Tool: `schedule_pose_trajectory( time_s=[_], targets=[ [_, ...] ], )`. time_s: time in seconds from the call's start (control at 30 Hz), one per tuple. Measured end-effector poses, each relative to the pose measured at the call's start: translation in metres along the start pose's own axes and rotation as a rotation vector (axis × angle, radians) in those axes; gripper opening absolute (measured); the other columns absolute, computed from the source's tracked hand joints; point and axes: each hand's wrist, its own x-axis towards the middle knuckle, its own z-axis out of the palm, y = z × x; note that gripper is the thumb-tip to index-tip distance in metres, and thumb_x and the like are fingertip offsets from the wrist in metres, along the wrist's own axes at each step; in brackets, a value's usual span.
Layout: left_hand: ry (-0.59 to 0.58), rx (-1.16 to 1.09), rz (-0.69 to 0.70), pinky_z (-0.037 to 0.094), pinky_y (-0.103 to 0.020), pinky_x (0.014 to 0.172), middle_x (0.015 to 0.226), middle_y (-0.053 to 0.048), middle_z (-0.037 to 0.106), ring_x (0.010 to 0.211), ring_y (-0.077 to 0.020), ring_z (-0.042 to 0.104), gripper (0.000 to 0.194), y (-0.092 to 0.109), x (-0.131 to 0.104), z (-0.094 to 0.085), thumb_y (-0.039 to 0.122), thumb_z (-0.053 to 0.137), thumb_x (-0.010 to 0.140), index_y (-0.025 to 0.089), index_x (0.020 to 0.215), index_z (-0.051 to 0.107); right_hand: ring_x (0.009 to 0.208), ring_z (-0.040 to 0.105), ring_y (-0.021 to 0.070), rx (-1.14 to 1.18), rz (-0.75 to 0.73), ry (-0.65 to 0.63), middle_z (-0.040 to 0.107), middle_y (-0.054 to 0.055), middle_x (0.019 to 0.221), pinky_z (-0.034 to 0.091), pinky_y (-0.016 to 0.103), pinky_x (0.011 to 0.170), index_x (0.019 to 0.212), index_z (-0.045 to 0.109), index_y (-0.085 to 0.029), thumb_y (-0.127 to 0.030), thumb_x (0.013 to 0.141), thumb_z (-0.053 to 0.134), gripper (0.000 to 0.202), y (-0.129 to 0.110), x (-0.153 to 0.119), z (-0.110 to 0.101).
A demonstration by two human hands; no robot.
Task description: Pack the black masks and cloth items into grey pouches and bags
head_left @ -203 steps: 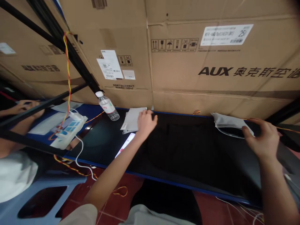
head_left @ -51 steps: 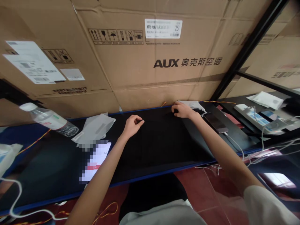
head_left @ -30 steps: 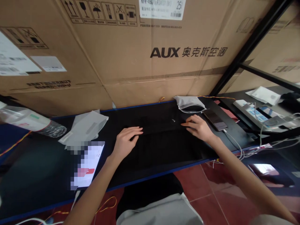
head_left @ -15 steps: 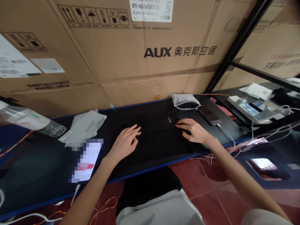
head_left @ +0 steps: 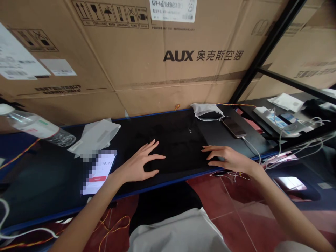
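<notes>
A black cloth-like item (head_left: 178, 140) with small white lettering lies flat on the dark table. On its left part rests my left hand (head_left: 143, 162), palm down with the fingers spread and nothing held. My right hand (head_left: 223, 157) is at the item's right front edge, its fingers apart and bent toward the left. Whether the right fingertips pinch any of the black material cannot be made out. A lit phone (head_left: 101, 175) lies beside my left wrist.
Translucent bags (head_left: 96, 136) and a plastic bottle (head_left: 42, 127) are at the left. A grey pouch (head_left: 207, 111), a dark phone (head_left: 233, 126) with a cable and a power strip (head_left: 275, 120) lie right. A large carton (head_left: 136, 63) stands behind.
My left hand has spread its fingers and moved slightly right and nearer the front edge. My right hand has moved right and toward the front edge.
</notes>
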Motion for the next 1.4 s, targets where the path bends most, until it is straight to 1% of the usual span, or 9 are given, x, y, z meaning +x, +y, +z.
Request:
schedule_pose_trajectory(
  time_s=[0.27,0.37,0.57,0.67,0.87,0.93,1.1,1.27,1.4],
  targets=[
    [-0.04,-0.136,-0.044,0.025,-0.061,0.127,0.171,0.0,0.027,0.16,-0.0315,0.02,0.037,-0.007,0.002,-0.005,0.039,0.056,0.103,0.038,0.138,0.067,0.142,0.054,0.0296,-0.007,0.048,-0.09,0.057,0.007,0.153,0.047,0.048,0.117,0.118,0.076,-0.027,-0.031,0.087,0.077,0.031,0.0,-0.002,-0.012],
    [-0.033,-0.217,-0.103,0.025,-0.06,0.128,0.169,-0.002,0.032,0.16,-0.0304,0.023,0.037,-0.007,0.002,-0.006,0.044,0.054,0.103,0.033,0.134,0.071,0.143,0.053,0.0283,0.029,0.034,-0.096,0.061,0.007,0.149,0.046,0.046,0.117,0.114,0.077,-0.027,-0.036,0.093,0.071,0.023,0.001,-0.003,-0.015],
    [0.104,-0.299,-0.107,0.034,-0.055,0.125,0.159,-0.007,0.052,0.153,-0.0307,0.04,0.03,-0.009,0.005,-0.004,0.043,0.059,0.1,0.024,0.11,0.08,0.117,0.07,0.0254,0.136,0.064,0.098,0.074,0.007,0.125,0.055,0.041,0.101,0.113,0.074,-0.025,-0.046,0.1,0.061,0.027,0.002,0.007,-0.021],
    [0.186,-0.286,-0.101,0.043,-0.053,0.12,0.147,-0.009,0.063,0.144,-0.029,0.052,0.026,-0.006,0.006,-0.004,0.035,0.059,0.099,0.024,0.114,0.077,0.096,0.071,0.0233,0.097,0.145,0.201,0.076,0.006,0.108,0.058,0.037,0.086,0.112,0.071,-0.024,-0.047,0.102,0.056,0.029,0.001,0.013,-0.021],
    [0.071,-0.052,-0.006,0.035,-0.06,0.124,0.154,-0.007,0.057,0.152,-0.0336,0.04,0.031,0.018,-0.012,-0.008,0.033,0.069,0.09,0.029,0.12,0.076,0.11,0.069,0.0255,-0.024,-0.016,0.006,0.072,0.007,0.121,0.056,0.042,0.096,0.107,0.076,-0.027,-0.032,0.094,0.066,0.017,-0.014,0.001,-0.016],
    [0.084,-0.079,-0.012,0.04,-0.056,0.122,0.152,-0.007,0.058,0.149,-0.0318,0.045,0.031,0.022,-0.014,-0.008,0.035,0.067,0.093,0.028,0.123,0.074,0.112,0.068,0.0256,-0.061,-0.038,0.03,0.071,0.007,0.122,0.056,0.042,0.097,0.098,0.077,-0.028,-0.032,0.095,0.067,0.011,-0.018,0.0,-0.013],
    [0.413,0.067,-0.168,0.048,-0.052,0.115,0.145,-0.01,0.063,0.135,-0.0294,0.058,0.03,0.001,0.014,-0.001,0.034,0.059,0.099,0.025,0.125,0.073,0.117,0.067,0.0285,-0.298,0.008,0.403,0.07,0.011,0.126,0.055,0.046,0.101,0.116,0.072,-0.024,-0.033,0.099,0.062,0.021,-0.005,0.037,-0.002],
    [0.29,0.226,-0.146,0.055,-0.055,0.105,0.137,-0.012,0.07,0.129,-0.0334,0.064,0.033,-0.026,0.049,0.004,0.031,0.053,0.101,0.021,0.12,0.077,0.122,0.066,0.0318,-0.623,-0.03,0.245,0.069,0.013,0.135,0.058,0.047,0.097,0.127,0.07,-0.017,-0.021,0.101,0.052,0.032,0.018,0.082,0.005],
    [0.405,0.226,-0.169,0.059,-0.05,0.101,0.129,-0.01,0.075,0.12,-0.0295,0.071,0.039,-0.026,0.053,0.003,0.028,0.044,0.104,0.019,0.121,0.077,0.116,0.07,0.0276,-0.657,-0.03,0.319,0.074,0.01,0.129,0.06,0.04,0.09,0.128,0.07,-0.019,-0.018,0.103,0.045,0.036,0.022,0.089,0.002]
  ],
)
